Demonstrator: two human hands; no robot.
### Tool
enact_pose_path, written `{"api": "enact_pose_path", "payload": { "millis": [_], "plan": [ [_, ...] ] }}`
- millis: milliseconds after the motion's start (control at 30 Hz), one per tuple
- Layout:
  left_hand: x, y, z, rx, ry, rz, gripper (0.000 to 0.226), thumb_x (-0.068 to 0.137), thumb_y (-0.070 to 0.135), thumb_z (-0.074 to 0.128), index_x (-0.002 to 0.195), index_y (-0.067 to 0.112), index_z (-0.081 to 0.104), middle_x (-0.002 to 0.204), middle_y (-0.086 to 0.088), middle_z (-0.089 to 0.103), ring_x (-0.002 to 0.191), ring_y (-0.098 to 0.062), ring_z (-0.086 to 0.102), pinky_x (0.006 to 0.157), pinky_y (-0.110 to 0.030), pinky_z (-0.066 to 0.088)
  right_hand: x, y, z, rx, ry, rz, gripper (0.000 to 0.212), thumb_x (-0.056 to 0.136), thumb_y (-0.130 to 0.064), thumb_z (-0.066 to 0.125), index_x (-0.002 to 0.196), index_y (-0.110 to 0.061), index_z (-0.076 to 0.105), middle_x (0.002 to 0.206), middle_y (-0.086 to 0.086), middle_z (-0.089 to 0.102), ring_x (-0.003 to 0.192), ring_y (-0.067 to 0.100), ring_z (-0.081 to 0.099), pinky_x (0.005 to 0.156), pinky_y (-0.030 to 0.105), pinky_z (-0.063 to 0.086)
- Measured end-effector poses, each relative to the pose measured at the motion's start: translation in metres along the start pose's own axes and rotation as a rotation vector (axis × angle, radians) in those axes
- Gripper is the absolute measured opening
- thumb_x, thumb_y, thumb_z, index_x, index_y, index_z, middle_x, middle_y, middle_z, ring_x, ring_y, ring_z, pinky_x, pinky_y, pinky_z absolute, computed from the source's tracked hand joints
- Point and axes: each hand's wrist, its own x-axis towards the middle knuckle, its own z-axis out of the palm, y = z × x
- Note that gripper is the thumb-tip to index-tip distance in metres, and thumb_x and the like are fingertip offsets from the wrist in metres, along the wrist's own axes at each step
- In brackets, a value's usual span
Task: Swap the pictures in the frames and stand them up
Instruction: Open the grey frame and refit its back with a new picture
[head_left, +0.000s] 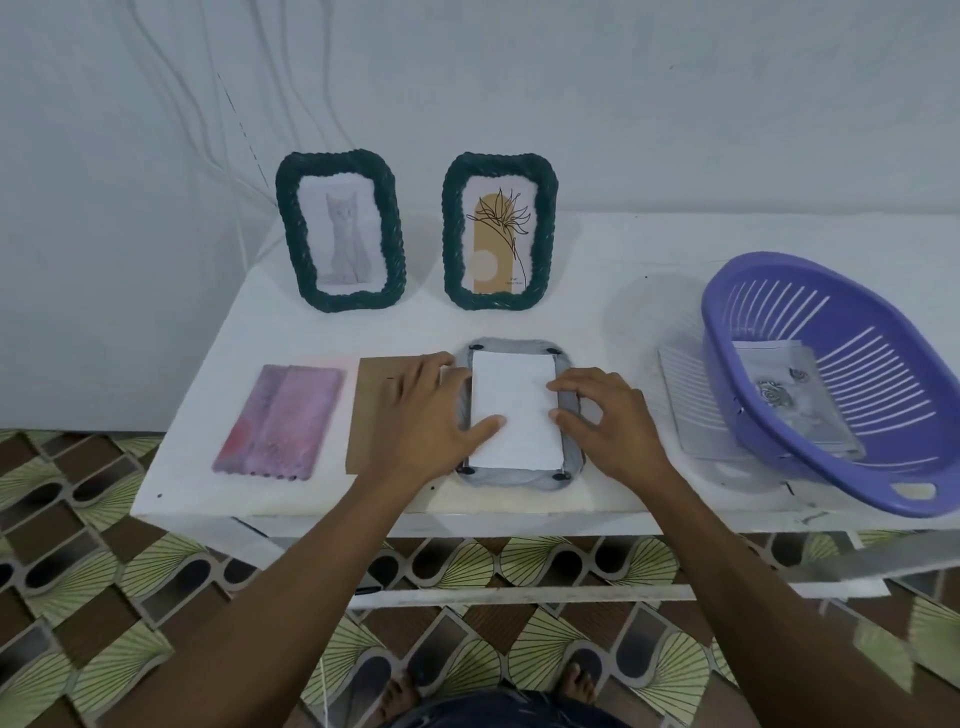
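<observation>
A grey frame (571, 410) lies face down near the table's front edge, with a white picture back (514, 410) set in its opening. My left hand (431, 415) rests on the frame's left side, its thumb pressing the white sheet. My right hand (608, 421) touches the frame's right edge with its fingertips on the sheet. A brown backing board (371, 415) lies just left, partly under my left hand. Two dark green frames stand at the back: one with a cat picture (343, 234), one with a flower drawing (498, 234).
A pink cloth (280, 421) lies at the front left of the white table (623, 291). A purple basket (841, 384) tilts at the right, holding pictures and resting on a ribbed sheet (691, 400). A wall stands close behind.
</observation>
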Motion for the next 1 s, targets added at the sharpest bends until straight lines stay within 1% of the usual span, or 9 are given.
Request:
{"api": "enact_pose_path", "payload": {
  "millis": [100, 233, 400, 533, 633, 700, 767, 867, 1000],
  "plan": [
    [0.000, -0.006, 0.004, -0.073, 0.037, 0.008, 0.065, 0.079, 0.072, 0.049, 0.127, 0.028, 0.052, 0.138, 0.004, 0.045, 0.129, -0.018, 0.038, 0.105, -0.041, 0.033, -0.001, -0.001, 0.000, 0.009, 0.001, 0.015, 0.029, 0.083, -0.025, 0.075, 0.111, -0.027, 0.069, 0.115, -0.015, 0.064, 0.106, 0.009, 0.057, 0.092, 0.026, 0.043],
    [-0.004, -0.008, 0.004, -0.224, 0.102, 0.031, 0.054, 0.081, 0.053, 0.064, 0.126, 0.023, 0.055, 0.132, 0.003, 0.052, 0.124, -0.017, 0.043, 0.103, -0.038, 0.035, 0.000, -0.004, -0.001, 0.007, 0.004, 0.013, 0.029, 0.083, -0.025, 0.073, 0.112, -0.027, 0.069, 0.114, -0.014, 0.065, 0.104, 0.010, 0.058, 0.091, 0.022, 0.042],
    [-0.007, -0.003, -0.003, -0.348, 0.162, 0.027, 0.047, 0.082, 0.036, 0.071, 0.124, 0.023, 0.055, 0.115, 0.005, 0.064, 0.098, -0.011, 0.056, 0.089, -0.035, 0.051, -0.001, -0.005, -0.001, 0.005, -0.001, 0.029, 0.029, 0.084, -0.026, 0.073, 0.113, -0.028, 0.068, 0.114, -0.014, 0.065, 0.100, 0.006, 0.056, 0.089, 0.025, 0.044],
    [-0.011, -0.002, -0.007, -0.496, 0.119, -0.023, 0.054, 0.087, 0.024, 0.070, 0.136, 0.026, 0.049, 0.122, 0.015, 0.054, 0.105, -0.003, 0.048, 0.090, -0.018, 0.041, 0.000, -0.006, -0.003, 0.024, -0.002, 0.041, 0.030, 0.085, -0.028, 0.071, 0.115, -0.030, 0.066, 0.111, -0.014, 0.065, 0.096, 0.006, 0.055, 0.086, 0.022, 0.043],
    [-0.008, -0.002, -0.013, -0.541, 0.128, -0.008, 0.037, 0.088, 0.018, 0.069, 0.124, 0.025, 0.061, 0.115, 0.009, 0.062, 0.099, -0.008, 0.055, 0.091, -0.022, 0.048, 0.001, -0.011, -0.007, 0.091, -0.019, 0.083, 0.030, 0.085, -0.021, 0.072, 0.114, -0.029, 0.067, 0.111, -0.013, 0.065, 0.095, 0.007, 0.056, 0.086, 0.017, 0.041],
    [-0.004, 0.001, -0.021, -0.572, 0.145, 0.011, 0.025, 0.088, 0.016, 0.069, 0.112, 0.022, 0.069, 0.106, 0.008, 0.067, 0.087, -0.012, 0.060, 0.082, -0.019, 0.051, 0.003, -0.017, -0.015, 0.149, -0.035, 0.108, 0.030, 0.085, -0.013, 0.072, 0.112, -0.026, 0.067, 0.113, -0.011, 0.064, 0.096, 0.009, 0.056, 0.082, 0.006, 0.036],
    [0.001, 0.006, -0.031, -0.629, 0.145, 0.028, 0.020, 0.089, 0.014, 0.067, 0.107, 0.022, 0.072, 0.102, 0.010, 0.070, 0.081, -0.009, 0.060, 0.074, -0.015, 0.050, 0.007, -0.025, -0.030, 0.111, -0.034, 0.088, 0.030, 0.085, -0.011, 0.071, 0.110, -0.027, 0.067, 0.116, -0.010, 0.062, 0.095, 0.009, 0.057, 0.078, 0.002, 0.035],
    [0.014, 0.020, -0.039, -0.787, 0.090, 0.023, 0.024, 0.092, 0.011, 0.063, 0.108, 0.026, 0.072, 0.103, 0.013, 0.070, 0.089, -0.007, 0.063, 0.079, -0.017, 0.051, 0.014, -0.034, -0.064, -0.092, 0.016, 0.014, 0.026, 0.087, -0.021, 0.070, 0.112, -0.026, 0.067, 0.120, -0.008, 0.062, 0.104, 0.011, 0.057, 0.088, 0.017, 0.043],
    [0.032, 0.053, -0.032, -0.951, 0.018, 0.116, 0.039, 0.089, -0.002, 0.063, 0.105, 0.033, 0.069, 0.102, 0.003, 0.068, 0.081, -0.022, 0.065, 0.080, -0.031, 0.056, 0.020, -0.034, -0.120, -0.340, 0.070, 0.032, 0.030, 0.087, -0.024, 0.070, 0.116, -0.024, 0.066, 0.126, -0.001, 0.061, 0.117, 0.021, 0.051, 0.097, 0.027, 0.034]
  ]
}}
